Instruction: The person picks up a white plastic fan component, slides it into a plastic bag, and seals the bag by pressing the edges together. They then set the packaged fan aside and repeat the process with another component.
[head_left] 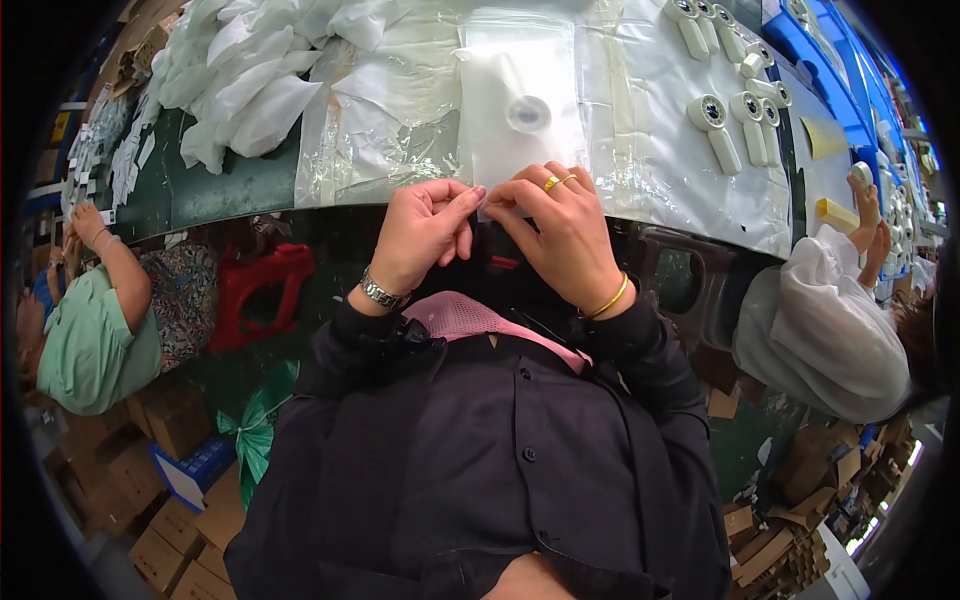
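Observation:
A frosted clear plastic bag (485, 135) lies flat on the table in front of me, its near end at the table's edge. Through the film shows a white round-headed device (528, 114), its handle pointing away from me. My left hand (425, 230) is closed, thumb and forefinger pinching at the bag's near left corner. Right beside it, my right hand (560, 235) curls over the bag's near edge with its fingertips pressed together. The exact grip of the right fingertips is partly hidden.
Several similar white devices (713, 130) lie on the right of the plastic-covered table (640, 190). White thin wrapping (240, 80) is heaped at the left. Blue bins (825, 70) stand far right. People sit at both sides, near a red stool (262, 290) and cardboard boxes (165, 545).

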